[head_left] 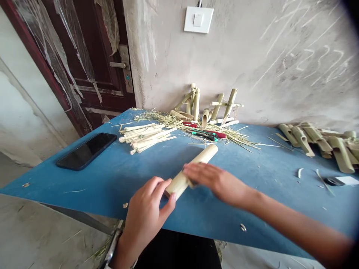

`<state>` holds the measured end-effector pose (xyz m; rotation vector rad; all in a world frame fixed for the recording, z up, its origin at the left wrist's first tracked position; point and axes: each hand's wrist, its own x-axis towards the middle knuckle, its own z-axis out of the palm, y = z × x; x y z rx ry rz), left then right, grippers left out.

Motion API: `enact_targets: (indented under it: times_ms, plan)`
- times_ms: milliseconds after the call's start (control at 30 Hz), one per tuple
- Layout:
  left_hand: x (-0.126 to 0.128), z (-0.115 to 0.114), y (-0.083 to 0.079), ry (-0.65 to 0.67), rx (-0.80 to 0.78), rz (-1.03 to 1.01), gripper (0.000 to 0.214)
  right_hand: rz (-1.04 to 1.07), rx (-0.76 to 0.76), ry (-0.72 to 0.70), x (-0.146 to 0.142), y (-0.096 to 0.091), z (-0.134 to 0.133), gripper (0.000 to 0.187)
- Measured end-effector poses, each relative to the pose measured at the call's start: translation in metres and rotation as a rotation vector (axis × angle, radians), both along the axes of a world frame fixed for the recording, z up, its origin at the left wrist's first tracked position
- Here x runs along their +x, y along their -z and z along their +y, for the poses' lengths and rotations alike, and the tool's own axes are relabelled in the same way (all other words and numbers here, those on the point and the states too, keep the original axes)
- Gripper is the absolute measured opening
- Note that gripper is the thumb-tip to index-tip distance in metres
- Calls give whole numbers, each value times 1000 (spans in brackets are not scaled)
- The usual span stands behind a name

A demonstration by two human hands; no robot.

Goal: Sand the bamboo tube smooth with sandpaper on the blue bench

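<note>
The blue table [98, 190] spreads before me, a heap of cut bamboo pieces [315, 136] at its far right. Near the middle of the tabletop is a pale bamboo tube [178, 184], slanting away from me to the right. My left hand [147, 203] grasps its near end between thumb and fingers; my right hand [206, 177] lies over its middle, though whether it clasps anything I cannot tell. Leftward rests a black smartphone [86, 151]; beyond the tube sit thin bamboo sticks [146, 136] and a black-and-teal utility knife [200, 134].

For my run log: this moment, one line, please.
left hand: holds bamboo tube, near end | right hand: on its middle | phone: on table
</note>
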<state>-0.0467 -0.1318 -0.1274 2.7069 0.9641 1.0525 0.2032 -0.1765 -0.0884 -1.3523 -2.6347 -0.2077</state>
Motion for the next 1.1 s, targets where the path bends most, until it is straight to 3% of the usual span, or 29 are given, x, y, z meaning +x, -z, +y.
enact_targets:
  times_ms: [100, 133, 267, 300, 400, 433, 567, 700, 833, 967, 1100]
  plan:
    - [0, 0, 0, -42, -6, 7, 25, 28, 78, 313, 7, 2, 5, 68]
    - [0, 0, -1, -60, -6, 12, 25, 25, 82, 309, 6, 3, 6, 66]
    - [1, -2, -1, -130, 4, 34, 25, -36, -64, -55, -3, 2, 5, 58]
    - [1, -2, -2, -143, 1, 39, 25, -25, -50, -21, -2, 2, 6, 58]
    - [2, -2, -2, -165, -16, 55, 27, 1, 47, 287, 4, 3, 10, 63]
    - [3, -2, -3, -165, -17, 60, 27, -1, 58, 301, 5, 3, 10, 63]
    - [3, -1, -4, -165, -22, 86, 28, -40, -29, -25, 0, 0, 8, 61]
    - [2, -1, -5, -156, -45, 149, 31, -20, 76, 234, 0, -4, 10, 64]
    - [2, -1, -6, -146, -31, 186, 32, -34, -22, -60, -3, -8, 10, 60]
    - [4, -1, -7, -143, -56, 183, 33, 6, 37, 121, -3, -9, 11, 65]
    - [5, -1, -8, -138, -79, 204, 34, 34, -37, -94, -8, -7, 6, 68]
